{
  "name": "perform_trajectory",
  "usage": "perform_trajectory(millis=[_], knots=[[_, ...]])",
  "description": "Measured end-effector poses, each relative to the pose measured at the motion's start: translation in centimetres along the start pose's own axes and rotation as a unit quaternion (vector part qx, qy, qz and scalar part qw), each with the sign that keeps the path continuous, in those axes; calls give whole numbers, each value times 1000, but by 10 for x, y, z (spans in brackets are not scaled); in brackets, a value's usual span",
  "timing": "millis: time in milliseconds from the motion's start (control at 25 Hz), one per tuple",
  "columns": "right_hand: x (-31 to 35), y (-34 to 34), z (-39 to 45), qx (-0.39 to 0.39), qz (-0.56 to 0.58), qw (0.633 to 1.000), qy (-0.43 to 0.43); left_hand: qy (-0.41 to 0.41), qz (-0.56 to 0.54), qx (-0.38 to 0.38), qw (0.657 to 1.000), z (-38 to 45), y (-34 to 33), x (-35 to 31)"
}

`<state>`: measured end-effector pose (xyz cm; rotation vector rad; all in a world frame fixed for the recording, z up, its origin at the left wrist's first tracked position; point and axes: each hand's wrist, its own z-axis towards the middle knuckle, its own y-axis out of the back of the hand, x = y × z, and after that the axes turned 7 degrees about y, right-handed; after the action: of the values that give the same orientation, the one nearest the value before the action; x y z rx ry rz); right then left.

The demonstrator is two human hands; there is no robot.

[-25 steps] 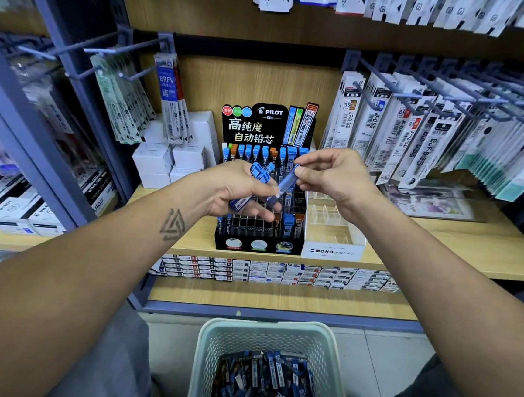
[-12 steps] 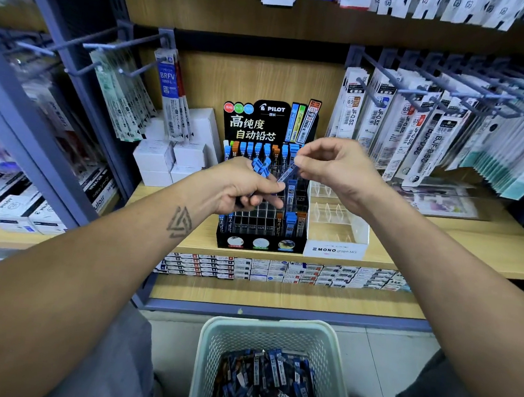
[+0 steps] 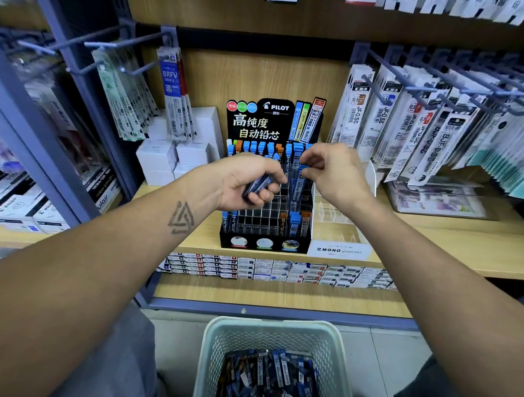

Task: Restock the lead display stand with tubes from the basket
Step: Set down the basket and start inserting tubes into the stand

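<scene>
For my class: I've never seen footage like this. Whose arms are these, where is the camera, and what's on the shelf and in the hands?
One picture, from a camera worn on a person's head, looking down at bare hands. On the wooden shelf stands a black lead display stand, partly filled with tubes. The left hand holds a few dark blue tubes. The right hand pinches one blue tube over the stand's slots. Below, on the floor, a pale basket holds many more tubes.

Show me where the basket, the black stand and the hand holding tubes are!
basket point(image 3: 209, 345): head view, left rim.
black stand point(image 3: 260, 125): head view, printed back card.
left hand point(image 3: 243, 177): head view, back of the hand.
</scene>
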<state>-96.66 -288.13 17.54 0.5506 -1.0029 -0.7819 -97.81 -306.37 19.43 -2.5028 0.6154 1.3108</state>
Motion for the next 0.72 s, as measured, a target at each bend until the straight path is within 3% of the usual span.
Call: perform_trajectory(millis=[200,320,400,480,720], knots=[[-3,-11,-5,58,-101,991,69,3,-21,37,999,-10,1,1],[-1,-11,-3,35,-132,988,66,10,-33,61,998,-10,3,4],[8,-7,0,21,55,998,-33,11,-36,70,997,-11,4,6],[19,-1,-2,37,263,954,-135,3,-35,71,997,-11,4,7],[21,10,-9,53,346,920,-175,-27,-26,45,998,-10,-2,9]])
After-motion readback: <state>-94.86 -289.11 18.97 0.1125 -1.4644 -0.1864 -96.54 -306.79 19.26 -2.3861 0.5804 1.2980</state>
